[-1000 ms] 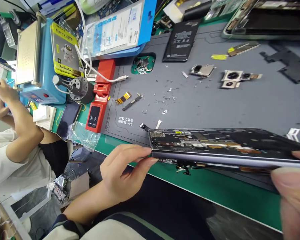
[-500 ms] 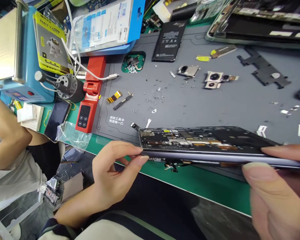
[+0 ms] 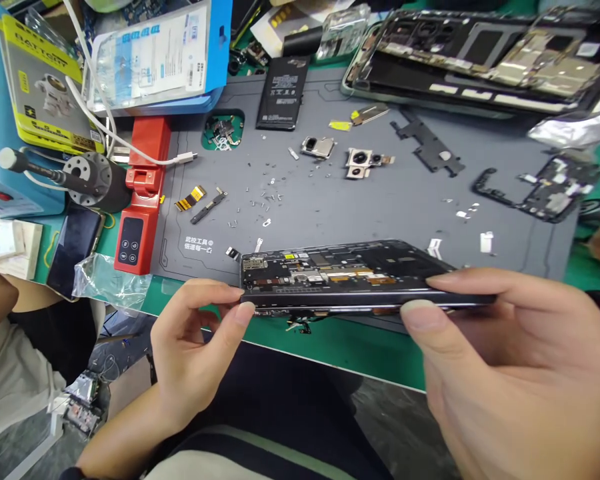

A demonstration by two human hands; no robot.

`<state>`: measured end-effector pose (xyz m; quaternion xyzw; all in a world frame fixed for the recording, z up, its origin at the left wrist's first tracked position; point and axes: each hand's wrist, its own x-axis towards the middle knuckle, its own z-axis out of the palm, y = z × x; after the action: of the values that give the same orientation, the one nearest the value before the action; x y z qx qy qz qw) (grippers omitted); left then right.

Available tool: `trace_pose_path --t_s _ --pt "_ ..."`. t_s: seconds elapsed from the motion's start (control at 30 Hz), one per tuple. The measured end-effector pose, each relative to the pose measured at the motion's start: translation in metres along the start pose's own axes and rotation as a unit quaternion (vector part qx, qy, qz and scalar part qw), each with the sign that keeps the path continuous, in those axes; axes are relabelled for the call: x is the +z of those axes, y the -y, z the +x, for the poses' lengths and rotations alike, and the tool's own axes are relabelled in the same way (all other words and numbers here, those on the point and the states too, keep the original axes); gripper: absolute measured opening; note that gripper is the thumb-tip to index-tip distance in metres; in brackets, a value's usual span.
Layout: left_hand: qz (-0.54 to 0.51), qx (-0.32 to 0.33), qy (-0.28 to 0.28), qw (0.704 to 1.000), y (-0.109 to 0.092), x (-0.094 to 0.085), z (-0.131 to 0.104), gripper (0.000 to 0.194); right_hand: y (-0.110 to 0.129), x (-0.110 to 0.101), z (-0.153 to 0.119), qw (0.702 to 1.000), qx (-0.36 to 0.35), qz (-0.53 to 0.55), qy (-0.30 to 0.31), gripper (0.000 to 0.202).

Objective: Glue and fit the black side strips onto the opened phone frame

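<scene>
- Opened phone body (image 3: pixel 325 275), its inner components exposed, held in the air over the near edge of the green desk (image 3: pixel 360 353).
- Left hand (image 3: pixel 195 353): fingers pinch the phone body's left end.
- Right hand (image 3: pixel 520 360): fingers grip its right end.
- Beyond, on a gray mat (image 3: pixel 320 213): black battery (image 3: pixel 283 93), dual-lens camera module (image 3: pixel 361 162), scattered tiny metal pieces (image 3: pixel 270 198).

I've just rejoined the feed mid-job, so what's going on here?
A person holds a partly dismantled phone, inner side up, over the bench's near edge. The left hand pinches one end between thumb and fingers; the right hand grips the other end. On the grey mat beyond lie a black battery and a triple camera module, among smaller loose parts.
</scene>
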<state>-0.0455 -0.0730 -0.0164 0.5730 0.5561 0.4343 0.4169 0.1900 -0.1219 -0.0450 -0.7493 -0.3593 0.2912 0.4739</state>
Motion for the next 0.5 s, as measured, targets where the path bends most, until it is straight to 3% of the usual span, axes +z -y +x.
trace_pose_path --t_s 0.1,0.3,0.5 --pt "0.022 0.036 0.013 0.999 0.006 -0.004 -0.002 0.02 0.001 -0.002 0.0 1.0 -0.002 -0.004 0.005 0.035" --pt "0.102 0.176 0.02 0.979 0.024 -0.013 -0.003 0.036 0.004 -0.001 -0.001 1.0 0.008 0.014 0.02 0.029" --pt "0.071 0.17 0.042 0.982 0.024 -0.015 -0.001 0.05 0.005 0.0 0.002 0.999 -0.008 0.026 0.037 0.025"
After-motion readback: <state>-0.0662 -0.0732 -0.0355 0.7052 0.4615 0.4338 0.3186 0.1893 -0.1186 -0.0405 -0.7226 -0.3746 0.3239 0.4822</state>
